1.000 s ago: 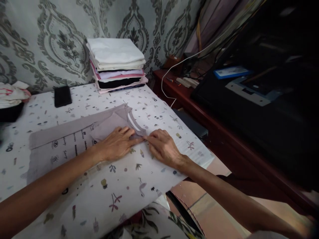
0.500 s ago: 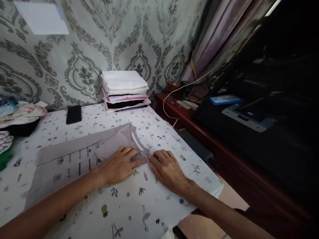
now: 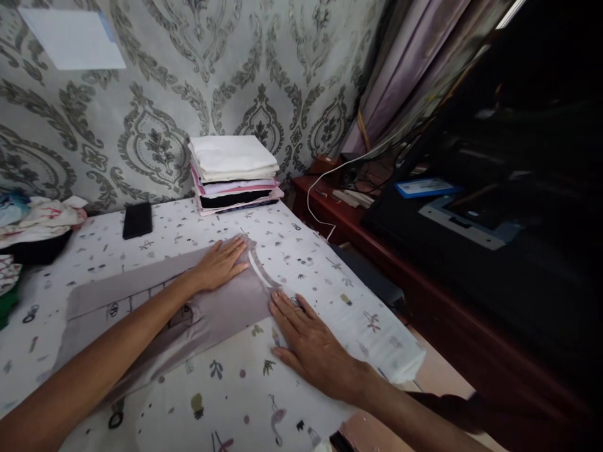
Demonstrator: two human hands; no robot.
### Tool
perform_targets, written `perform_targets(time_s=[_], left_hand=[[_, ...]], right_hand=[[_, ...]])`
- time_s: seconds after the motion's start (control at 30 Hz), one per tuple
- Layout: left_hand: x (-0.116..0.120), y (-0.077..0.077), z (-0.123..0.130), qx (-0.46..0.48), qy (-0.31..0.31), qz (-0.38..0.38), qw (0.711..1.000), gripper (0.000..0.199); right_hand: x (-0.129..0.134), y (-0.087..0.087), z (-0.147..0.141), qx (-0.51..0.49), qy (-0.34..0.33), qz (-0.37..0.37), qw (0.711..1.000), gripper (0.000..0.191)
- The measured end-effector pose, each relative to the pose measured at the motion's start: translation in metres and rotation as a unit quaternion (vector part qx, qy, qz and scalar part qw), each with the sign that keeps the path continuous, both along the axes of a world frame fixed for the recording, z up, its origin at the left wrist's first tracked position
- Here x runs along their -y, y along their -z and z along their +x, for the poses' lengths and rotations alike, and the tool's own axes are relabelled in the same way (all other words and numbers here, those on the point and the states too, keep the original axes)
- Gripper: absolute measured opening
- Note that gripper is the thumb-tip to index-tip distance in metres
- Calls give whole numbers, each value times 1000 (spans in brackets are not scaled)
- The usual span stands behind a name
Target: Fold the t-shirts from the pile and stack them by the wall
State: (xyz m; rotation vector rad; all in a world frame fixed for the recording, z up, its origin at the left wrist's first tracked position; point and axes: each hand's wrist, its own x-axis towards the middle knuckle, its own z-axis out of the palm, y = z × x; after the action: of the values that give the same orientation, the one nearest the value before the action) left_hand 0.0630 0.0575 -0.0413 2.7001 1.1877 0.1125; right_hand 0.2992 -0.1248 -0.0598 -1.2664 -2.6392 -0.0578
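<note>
A greyish-mauve T-shirt lies partly folded on the patterned white cloth, with its collar toward the right. My left hand rests flat on the shirt near the far end of the collar, fingers stretched out. At the collar's near end, my right hand presses its outstretched fingertips on the shirt edge, thumb apart. Dark printed lettering shows on the shirt, partly hidden beneath my left forearm. Some loose creases run along the near side of the fabric.
A stack of folded clothes stands by the wall. Left of it lies a black phone, and a heap of loose clothes sits at the far left. A dark red desk with a white cable borders the right side.
My left hand has moved away from me to the collar's far end and flattened. The near part of the shirt now lies folded over the print. My right hand's fingers have straightened.
</note>
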Motion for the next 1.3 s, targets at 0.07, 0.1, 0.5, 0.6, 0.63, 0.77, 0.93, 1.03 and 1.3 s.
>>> perform_targets(time_s=[0.07,0.1,0.5,0.6,0.63,0.77,0.93,1.03,1.3], left_hand=[[-7,5,-2,-38,0,-21,999,64],[-7,6,-3,-44,2,-23,999,65],[32,-21,42,84,210,-66,972,27],[33,-18,58,69,217,-59,972,19],[33,-16,61,71,210,-47,974,17],[41,-8,60,130,164,34,977,17],[82,-8,37,159,205,78,963,23],[103,-7,16,128,233,83,960,23],[109,-14,-34,99,185,55,976,26]], right_hand=[[3,1,3,-25,1,-6,1000,67],[4,1,5,-42,3,-12,999,66],[9,-13,23,-337,128,-87,929,29],[7,-12,17,-303,103,-80,944,35],[6,-12,16,-294,97,-77,948,36],[-2,-11,13,-269,99,-73,955,33],[-24,-11,5,-276,154,-104,943,16],[-36,-11,0,-270,187,-119,937,8],[-39,-11,-3,-249,191,-113,943,10]])
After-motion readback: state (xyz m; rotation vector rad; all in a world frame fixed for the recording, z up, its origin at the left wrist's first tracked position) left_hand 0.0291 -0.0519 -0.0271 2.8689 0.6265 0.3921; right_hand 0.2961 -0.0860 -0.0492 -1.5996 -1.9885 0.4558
